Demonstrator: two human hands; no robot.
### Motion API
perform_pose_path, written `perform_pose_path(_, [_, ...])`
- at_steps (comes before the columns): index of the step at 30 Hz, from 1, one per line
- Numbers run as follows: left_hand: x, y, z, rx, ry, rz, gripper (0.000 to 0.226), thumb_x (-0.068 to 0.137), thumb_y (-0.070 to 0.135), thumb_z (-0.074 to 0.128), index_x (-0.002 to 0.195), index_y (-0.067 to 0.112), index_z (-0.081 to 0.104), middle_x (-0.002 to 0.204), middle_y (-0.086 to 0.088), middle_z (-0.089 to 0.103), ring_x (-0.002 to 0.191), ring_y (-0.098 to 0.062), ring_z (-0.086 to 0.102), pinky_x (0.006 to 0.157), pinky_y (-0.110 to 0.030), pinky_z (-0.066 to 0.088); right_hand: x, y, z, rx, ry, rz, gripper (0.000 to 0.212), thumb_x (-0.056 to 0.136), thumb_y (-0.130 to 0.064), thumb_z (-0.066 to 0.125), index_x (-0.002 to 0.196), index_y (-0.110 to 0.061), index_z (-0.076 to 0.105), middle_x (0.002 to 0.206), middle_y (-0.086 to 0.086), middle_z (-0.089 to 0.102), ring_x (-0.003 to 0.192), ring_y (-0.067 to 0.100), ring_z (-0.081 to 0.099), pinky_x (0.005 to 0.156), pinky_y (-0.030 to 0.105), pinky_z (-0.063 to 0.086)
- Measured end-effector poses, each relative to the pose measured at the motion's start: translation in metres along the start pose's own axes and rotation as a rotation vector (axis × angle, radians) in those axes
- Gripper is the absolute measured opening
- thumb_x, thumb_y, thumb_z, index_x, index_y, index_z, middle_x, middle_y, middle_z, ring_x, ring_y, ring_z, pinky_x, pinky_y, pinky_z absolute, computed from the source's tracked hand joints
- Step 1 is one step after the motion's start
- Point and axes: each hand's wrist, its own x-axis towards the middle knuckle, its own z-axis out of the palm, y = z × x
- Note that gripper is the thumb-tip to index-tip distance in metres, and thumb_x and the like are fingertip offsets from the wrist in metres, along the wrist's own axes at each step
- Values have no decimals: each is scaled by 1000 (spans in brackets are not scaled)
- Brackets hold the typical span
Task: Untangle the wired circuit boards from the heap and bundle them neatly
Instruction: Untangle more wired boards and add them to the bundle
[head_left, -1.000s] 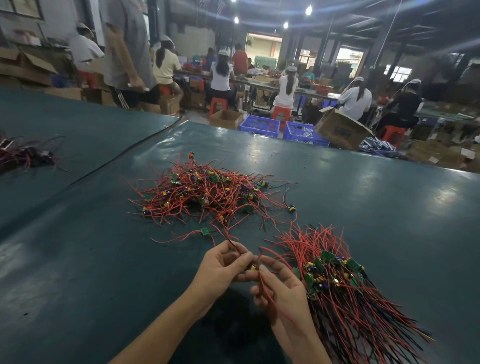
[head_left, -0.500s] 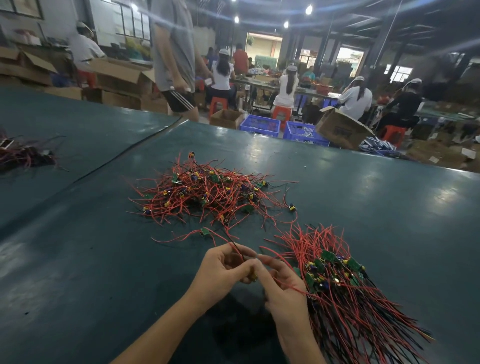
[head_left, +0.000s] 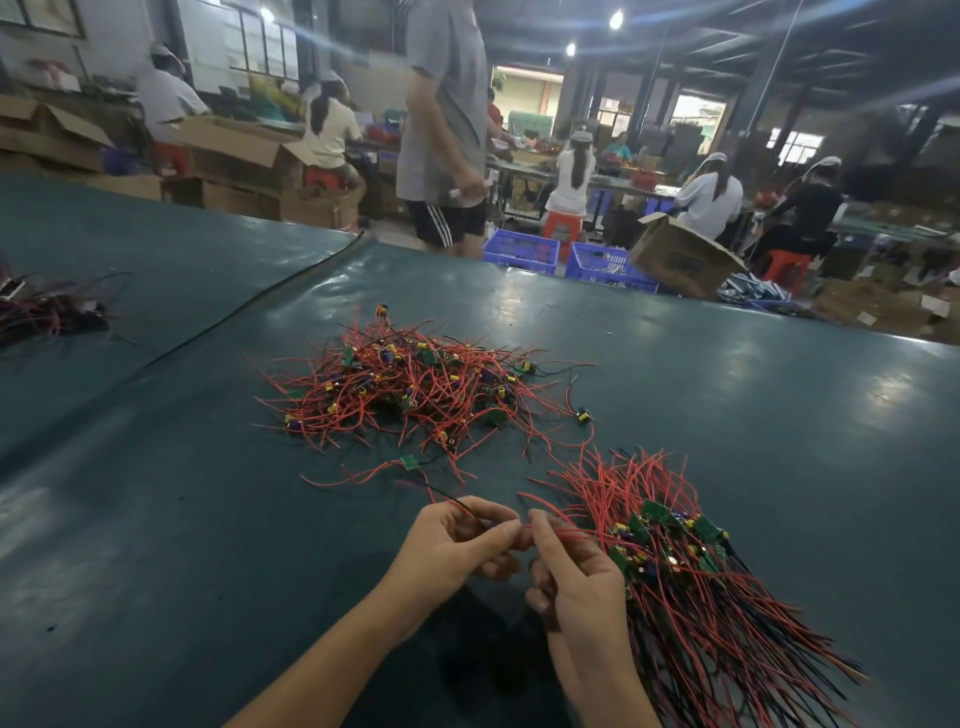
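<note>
The wired circuit boards are judged light and floppy; the thin leads bend and snag readily, and the soldered joints are likely fragile, so a steady pull is advised, not a jerk. A piece is best taken by the small stiff board or by the lead close to it, since a lead held far out would only drag its neighbours along.

The tangled heap (head_left: 415, 395) lies on the table (head_left: 156, 519) beyond both hands; the combed bundle (head_left: 675, 582) lies just beside the right hand (head_left: 576, 587), on its outer side. One loose board (head_left: 409, 462) is seen just beyond the left hand (head_left: 452, 545), and a black lead (head_left: 449, 498) runs from it into that hand.

Both hands are curled with fingertips nearly touching; leads are pinched between thumb and forefinger of each; whether a board is enclosed cannot be told.

Compared with a second ago, the right hand, then spread with a lead across its fingers, has been closed and brought against the left; heap, bundle and loose board are unmoved; a standing person beyond the table has walked towards the right.
</note>
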Motion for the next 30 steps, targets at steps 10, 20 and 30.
perform_pose_path(10, [-4,0,4,191,49,160,9,80,1,75,88,2,71,78,-8,74,68,-15,67,67,-24,54,-1,7,-2,-183,-3,-82,35,92,-12,63,60,-16,77,44,-7,57,39,-1,51,40,9,39])
perform_pose_path(20, [-3,4,10,-110,112,-37,9,86,-1,65,93,0,70,77,-12,73,62,-14,66,56,-20,53,0,12,4,-220,92,-145,20,90,-14,66,76,-22,76,74,6,72,73,21,65,78,45,54])
perform_pose_path(30, [-6,7,9,113,-21,-110,23,90,15,66,67,16,73,62,-5,67,55,-12,60,56,-22,49,-3,4,3,-203,67,-117,24,89,-30,60,77,-23,80,77,8,75,72,21,71,67,32,60])
